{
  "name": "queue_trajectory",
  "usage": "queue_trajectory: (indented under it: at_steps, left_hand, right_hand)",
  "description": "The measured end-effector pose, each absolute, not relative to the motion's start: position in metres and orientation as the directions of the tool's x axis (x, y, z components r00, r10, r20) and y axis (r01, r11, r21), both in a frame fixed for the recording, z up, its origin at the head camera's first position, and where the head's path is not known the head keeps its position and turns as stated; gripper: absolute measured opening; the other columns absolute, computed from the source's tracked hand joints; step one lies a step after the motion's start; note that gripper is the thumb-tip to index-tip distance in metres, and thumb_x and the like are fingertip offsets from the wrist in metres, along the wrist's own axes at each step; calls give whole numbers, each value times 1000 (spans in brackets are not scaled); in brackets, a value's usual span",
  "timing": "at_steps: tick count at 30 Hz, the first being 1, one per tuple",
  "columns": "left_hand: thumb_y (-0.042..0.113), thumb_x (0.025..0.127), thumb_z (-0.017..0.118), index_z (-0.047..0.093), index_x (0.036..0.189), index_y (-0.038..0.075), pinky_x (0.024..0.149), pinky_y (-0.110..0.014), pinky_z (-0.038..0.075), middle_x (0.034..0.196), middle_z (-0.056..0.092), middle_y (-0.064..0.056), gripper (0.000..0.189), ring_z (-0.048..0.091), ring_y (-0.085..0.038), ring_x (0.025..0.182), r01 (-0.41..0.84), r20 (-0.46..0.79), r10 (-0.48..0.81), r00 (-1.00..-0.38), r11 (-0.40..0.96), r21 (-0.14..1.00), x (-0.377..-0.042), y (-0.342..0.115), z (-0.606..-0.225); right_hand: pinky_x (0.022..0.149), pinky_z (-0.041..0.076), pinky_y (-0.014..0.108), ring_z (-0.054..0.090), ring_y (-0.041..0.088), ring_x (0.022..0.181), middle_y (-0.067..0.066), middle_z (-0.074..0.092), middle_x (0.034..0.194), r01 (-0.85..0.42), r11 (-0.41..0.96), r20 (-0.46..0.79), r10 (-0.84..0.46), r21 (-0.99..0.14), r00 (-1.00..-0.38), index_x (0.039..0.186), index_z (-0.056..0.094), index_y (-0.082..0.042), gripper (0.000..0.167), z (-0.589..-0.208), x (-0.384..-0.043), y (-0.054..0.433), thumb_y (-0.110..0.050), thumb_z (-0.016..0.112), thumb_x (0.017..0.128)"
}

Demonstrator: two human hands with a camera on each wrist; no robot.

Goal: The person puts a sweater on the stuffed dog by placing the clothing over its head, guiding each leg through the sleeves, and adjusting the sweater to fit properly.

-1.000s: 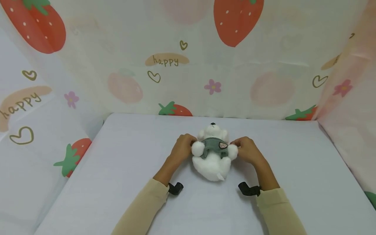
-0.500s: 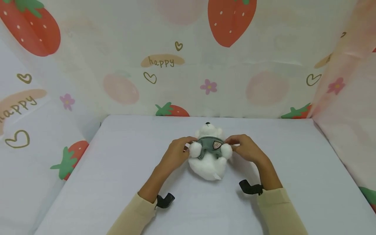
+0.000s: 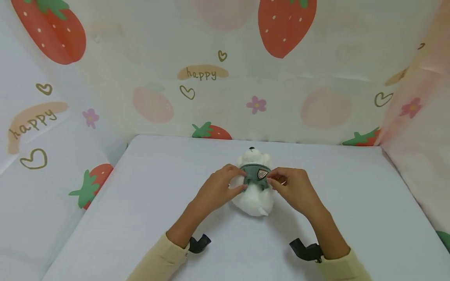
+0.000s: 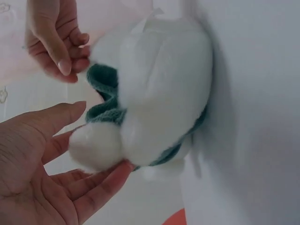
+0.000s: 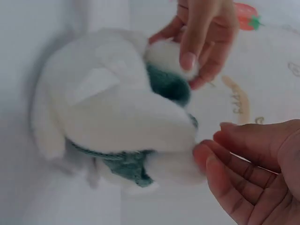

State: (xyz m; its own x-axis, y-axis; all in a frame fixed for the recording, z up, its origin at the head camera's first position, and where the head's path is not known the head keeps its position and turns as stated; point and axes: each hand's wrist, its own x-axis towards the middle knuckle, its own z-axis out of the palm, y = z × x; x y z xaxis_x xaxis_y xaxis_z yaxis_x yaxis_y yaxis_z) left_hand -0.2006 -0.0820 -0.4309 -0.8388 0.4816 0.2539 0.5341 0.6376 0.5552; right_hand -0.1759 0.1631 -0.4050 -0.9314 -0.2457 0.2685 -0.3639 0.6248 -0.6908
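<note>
A white plush bear (image 3: 254,201) in a green knitted sweater (image 3: 251,172) lies on its back on the table, its black nose pointing away. My left hand (image 3: 218,188) is at the bear's left side in the head view. In the left wrist view, its fingers lie along a round white paw (image 4: 96,146), with the thumb raised off it. On the other side, my right hand (image 3: 298,190) has loosely bent fingers at the sweater's edge near a shield-shaped patch (image 3: 262,174). The right wrist view shows its fingertips touching the other paw (image 5: 174,168).
The white tabletop (image 3: 147,203) spreads around the bear. Behind it stands a cloth backdrop (image 3: 197,105) printed with strawberries, hearts and flowers, which also runs along both sides. A black wrist camera (image 3: 306,250) sits below each hand.
Both hands have moved inward from the outer sides of the paws to over the bear's front. The left fingers have spread apart. The bear lies in nearly the same place.
</note>
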Motion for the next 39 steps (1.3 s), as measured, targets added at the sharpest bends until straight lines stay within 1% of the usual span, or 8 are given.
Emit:
queue_trajectory:
  at_steps: [4, 8, 12, 21, 24, 28, 32, 39]
  left_hand:
    - [30, 89, 81, 71, 120, 14, 88, -35, 55, 120, 62, -4, 36, 66, -20, 102, 549, 260, 490, -832, 665, 506, -201, -75, -434]
    - [31, 89, 81, 73, 109, 20, 67, -30, 55, 121, 60, -2, 24, 64, -17, 75, 563, 271, 494, -826, 711, 422, -201, -70, -436]
    - [27, 87, 83, 72, 99, 24, 52, -24, 44, 125, 56, -1, 16, 53, -11, 60, 587, 318, 497, -808, 732, 347, -201, -70, -439]
    - [20, 81, 88, 72, 89, 25, 55, -23, 48, 125, 51, -2, 19, 54, -14, 93, 640, 449, 505, -737, 735, 225, -198, -79, -445]
    - [22, 79, 90, 73, 87, 24, 54, -24, 49, 124, 53, -3, 18, 56, -16, 98, 630, 473, 502, -724, 761, 157, -197, -80, -447]
    - [25, 78, 91, 74, 85, 23, 54, -26, 50, 120, 56, -3, 18, 59, -17, 94, 601, 513, 478, -713, 793, 96, -195, -82, -449]
    - [29, 79, 90, 77, 84, 22, 54, -26, 51, 118, 57, -4, 15, 59, -17, 88, 560, 507, 424, -750, 816, 145, -193, -83, -452]
    - [34, 84, 85, 84, 92, 21, 55, -25, 50, 123, 58, -7, 16, 64, -16, 81, 465, 430, 294, -854, 801, 377, -189, -82, -463]
  right_hand:
    - [57, 49, 28, 59, 10, 68, -6, 69, 81, -405, 733, 316, -267, -547, -910, 106, 79, -8, 19, -414, -175, 156, -9, 81, 86]
    - [55, 44, 29, 55, 10, 65, -7, 67, 80, -399, 819, 315, -282, -412, -906, 102, 81, -12, 21, -420, -176, 154, -12, 85, 82]
    - [60, 48, 31, 59, 12, 71, -7, 68, 81, -408, 825, 312, -297, -392, -902, 96, 80, -13, 17, -423, -178, 157, -9, 86, 81]
    - [64, 46, 30, 55, 12, 74, -7, 68, 82, -441, 753, 244, -368, -488, -897, 97, 79, -13, 25, -423, -180, 171, 6, 78, 82]
    - [62, 44, 29, 56, 14, 74, -7, 68, 82, -441, 755, 231, -376, -485, -898, 99, 80, -14, 26, -425, -180, 173, 6, 77, 83]
    - [61, 43, 29, 55, 14, 73, -8, 68, 81, -451, 759, 247, -377, -470, -893, 99, 80, -15, 27, -428, -180, 173, 5, 77, 82]
    - [60, 44, 28, 55, 12, 72, -9, 68, 81, -464, 751, 260, -384, -470, -886, 99, 81, -15, 28, -429, -181, 173, 6, 78, 81]
    - [61, 43, 28, 53, 10, 73, -10, 67, 81, -453, 747, 252, -376, -488, -892, 98, 80, -17, 28, -431, -180, 174, 6, 78, 82]
